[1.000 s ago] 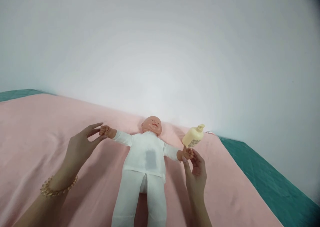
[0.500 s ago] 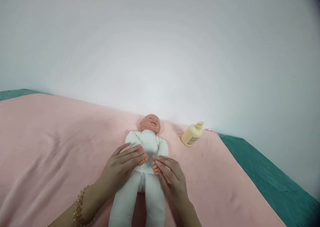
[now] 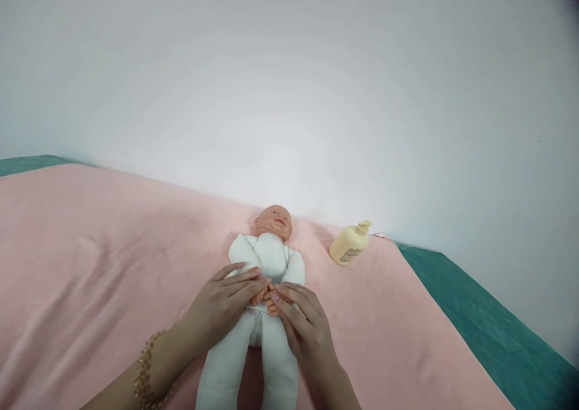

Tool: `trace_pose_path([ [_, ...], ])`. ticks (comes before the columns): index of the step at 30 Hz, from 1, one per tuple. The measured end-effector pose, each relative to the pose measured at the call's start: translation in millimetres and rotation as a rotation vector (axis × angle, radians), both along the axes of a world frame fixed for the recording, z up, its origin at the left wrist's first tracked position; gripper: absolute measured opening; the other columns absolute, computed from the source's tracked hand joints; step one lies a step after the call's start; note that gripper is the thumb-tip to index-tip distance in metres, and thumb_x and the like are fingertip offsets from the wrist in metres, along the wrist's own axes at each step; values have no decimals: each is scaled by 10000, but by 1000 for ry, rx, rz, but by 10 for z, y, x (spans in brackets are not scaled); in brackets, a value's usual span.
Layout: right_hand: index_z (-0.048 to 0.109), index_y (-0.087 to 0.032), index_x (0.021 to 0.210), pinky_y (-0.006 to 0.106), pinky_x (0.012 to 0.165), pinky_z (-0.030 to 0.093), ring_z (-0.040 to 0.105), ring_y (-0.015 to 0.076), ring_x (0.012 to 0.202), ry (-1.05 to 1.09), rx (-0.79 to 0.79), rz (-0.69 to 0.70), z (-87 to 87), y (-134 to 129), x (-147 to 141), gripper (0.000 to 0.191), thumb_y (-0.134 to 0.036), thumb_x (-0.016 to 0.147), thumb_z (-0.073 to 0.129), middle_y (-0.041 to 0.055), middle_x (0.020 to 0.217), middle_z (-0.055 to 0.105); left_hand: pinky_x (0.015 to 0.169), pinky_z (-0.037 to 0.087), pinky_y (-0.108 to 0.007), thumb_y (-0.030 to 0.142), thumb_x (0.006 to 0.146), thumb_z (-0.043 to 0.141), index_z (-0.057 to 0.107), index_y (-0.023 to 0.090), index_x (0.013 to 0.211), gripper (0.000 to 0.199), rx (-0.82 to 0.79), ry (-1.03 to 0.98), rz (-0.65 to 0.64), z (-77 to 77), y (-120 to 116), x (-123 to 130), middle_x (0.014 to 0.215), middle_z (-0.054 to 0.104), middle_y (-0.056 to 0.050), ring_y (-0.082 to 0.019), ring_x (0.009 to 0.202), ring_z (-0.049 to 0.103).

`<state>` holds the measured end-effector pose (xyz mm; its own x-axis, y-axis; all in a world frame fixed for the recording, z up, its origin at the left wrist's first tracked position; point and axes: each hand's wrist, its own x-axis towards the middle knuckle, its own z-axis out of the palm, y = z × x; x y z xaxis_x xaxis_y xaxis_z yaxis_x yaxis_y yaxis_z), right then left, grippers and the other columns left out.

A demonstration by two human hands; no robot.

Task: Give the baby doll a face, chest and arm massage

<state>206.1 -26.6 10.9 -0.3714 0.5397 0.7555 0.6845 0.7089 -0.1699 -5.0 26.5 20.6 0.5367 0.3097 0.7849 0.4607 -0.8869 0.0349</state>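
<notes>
A baby doll (image 3: 271,259) in white clothes lies on its back, head away from me. My left hand (image 3: 221,304), with a beaded bracelet at the wrist, is closed over the doll's hand (image 3: 257,296) on the left side. The doll's other hand (image 3: 272,304) is between the fingers of my right hand (image 3: 307,325). Both small doll hands meet over the lower belly, touching or almost touching. My thumbs are partly hidden.
A pale yellow pump bottle (image 3: 349,244) stands to the right of the doll's head. Under everything is a wrinkled pink cloth (image 3: 136,235), with green cloth (image 3: 488,301) past its edges. A pale wall (image 3: 280,96) rises behind.
Both my hands have moved inward, bringing the doll's two hands together over its belly. Before, a gap showed between them. The view has shifted slightly.
</notes>
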Motion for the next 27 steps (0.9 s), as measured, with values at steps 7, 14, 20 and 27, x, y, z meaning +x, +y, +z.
trace_pose_path([
  [7, 502, -265, 1344, 457, 1009, 464, 567, 195, 1165, -76, -18, 15, 14, -10, 37, 541, 2, 883, 402, 64, 1234, 626, 991, 455, -327, 54, 906, 441, 567, 206, 1169, 329, -11, 12, 7, -22, -5, 8, 1065, 734, -9, -143, 1038, 666],
  [14, 511, -269, 1320, 467, 1044, 415, 600, 185, 1112, -31, 38, -83, -34, -1, 104, 474, -45, 903, 492, 60, 1191, 651, 991, 464, -323, 99, 911, 474, 584, 218, 1155, 293, -50, -50, 23, -53, 27, -19, 1079, 729, -24, -144, 1013, 676],
  [20, 525, -272, 1293, 470, 1017, 440, 618, 214, 1086, 199, 26, -282, -100, 13, 291, 391, -158, 919, 515, 59, 1174, 658, 937, 512, -336, 162, 901, 560, 568, 255, 1165, 280, -94, -225, 116, -33, 89, -144, 1052, 734, -8, -161, 967, 689],
  [27, 520, -227, 1308, 377, 768, 512, 609, 303, 1082, 613, -209, -821, 2, -2, 541, 546, -553, 870, 507, 113, 1216, 631, 866, 522, -344, 371, 883, 591, 640, 298, 1120, 253, -356, -408, 509, 83, 223, -559, 1101, 716, 7, -224, 988, 671],
])
